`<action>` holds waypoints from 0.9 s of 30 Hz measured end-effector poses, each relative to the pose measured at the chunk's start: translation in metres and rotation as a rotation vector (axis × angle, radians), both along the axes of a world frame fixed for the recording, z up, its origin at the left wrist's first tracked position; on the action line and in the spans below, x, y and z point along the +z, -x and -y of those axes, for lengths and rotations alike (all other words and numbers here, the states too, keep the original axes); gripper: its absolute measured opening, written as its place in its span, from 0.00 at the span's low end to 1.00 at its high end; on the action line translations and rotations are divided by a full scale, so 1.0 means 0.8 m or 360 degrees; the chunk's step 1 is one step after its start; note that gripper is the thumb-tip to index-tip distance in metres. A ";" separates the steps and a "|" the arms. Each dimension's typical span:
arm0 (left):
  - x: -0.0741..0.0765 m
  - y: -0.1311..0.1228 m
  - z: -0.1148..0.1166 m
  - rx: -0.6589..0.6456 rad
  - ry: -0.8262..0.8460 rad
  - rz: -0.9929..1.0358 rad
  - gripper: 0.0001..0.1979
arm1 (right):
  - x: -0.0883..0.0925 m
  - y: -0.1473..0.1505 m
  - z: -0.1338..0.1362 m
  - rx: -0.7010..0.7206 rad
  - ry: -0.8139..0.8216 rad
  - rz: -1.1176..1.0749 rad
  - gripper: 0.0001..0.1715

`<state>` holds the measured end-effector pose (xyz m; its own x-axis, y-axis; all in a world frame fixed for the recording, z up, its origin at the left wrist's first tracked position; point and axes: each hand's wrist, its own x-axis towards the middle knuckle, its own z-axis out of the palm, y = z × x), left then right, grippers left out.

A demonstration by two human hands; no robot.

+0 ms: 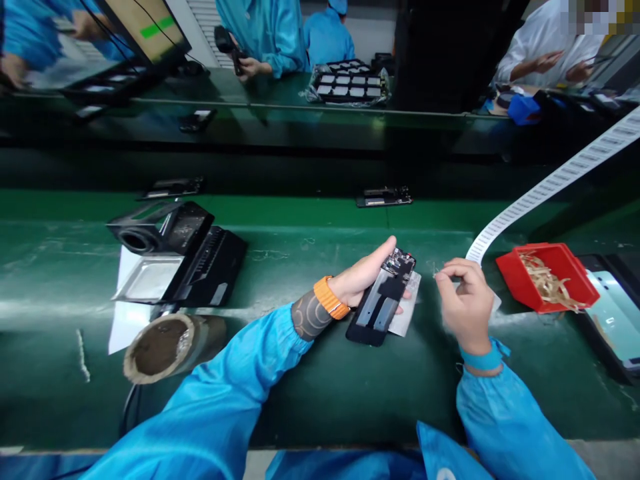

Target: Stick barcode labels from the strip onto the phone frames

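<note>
My left hand (357,277) is wrapped round an opened phone (383,297), its circuit board and inner parts facing up and its top end tilted away from me. Partly under the phone is a pale grey flat piece (407,310); whether my fingers touch it I cannot tell. To the right, my right hand (465,300) is closed in a pinch above the bench. A thin, clear-looking wisp shows at its fingertips, too small to name. The long strip of printed labels (530,193) comes down from the upper right and passes behind this hand.
A red bin (550,277) with curled tan strips stands at the right, beside a dark tray (607,320). On the left are a black device (210,267) and a cardboard tube (160,350). Another opened phone (384,196) lies farther back. Co-workers (265,33) stand beyond the bench.
</note>
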<state>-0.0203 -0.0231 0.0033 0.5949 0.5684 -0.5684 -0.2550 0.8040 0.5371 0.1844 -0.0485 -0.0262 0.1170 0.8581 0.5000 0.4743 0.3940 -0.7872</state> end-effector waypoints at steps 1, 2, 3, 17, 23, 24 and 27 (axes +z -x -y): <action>-0.001 0.000 0.000 0.0082 -0.0039 -0.0087 0.36 | 0.001 0.001 0.000 -0.0007 0.0099 -0.0257 0.05; 0.000 -0.002 0.001 0.0167 -0.0073 -0.0160 0.36 | 0.002 0.003 0.000 0.0015 0.0212 -0.0511 0.06; 0.001 -0.007 0.001 0.0274 -0.0109 -0.0205 0.36 | 0.004 0.007 0.001 0.0063 0.0323 -0.0739 0.07; 0.015 -0.120 -0.010 0.1027 -0.0569 -0.0063 0.16 | 0.019 0.029 0.021 0.0074 0.0471 -0.1155 0.13; 0.023 -0.118 -0.008 0.1148 -0.0638 -0.0069 0.13 | 0.019 0.033 0.023 -0.0008 0.0453 -0.1076 0.14; 0.024 -0.119 -0.007 0.1176 -0.0648 -0.0078 0.13 | 0.019 0.033 0.023 -0.0023 0.0447 -0.1057 0.14; 0.025 -0.121 -0.005 0.1189 -0.0514 -0.0007 0.14 | 0.020 0.033 0.023 -0.0062 0.0437 -0.1043 0.14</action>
<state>0.0767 -0.0192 0.0231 -0.0083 0.9507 -0.3100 -0.6602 0.2276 0.7157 0.1583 -0.0672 -0.0105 0.3529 0.9320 0.0825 -0.1211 0.1329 -0.9837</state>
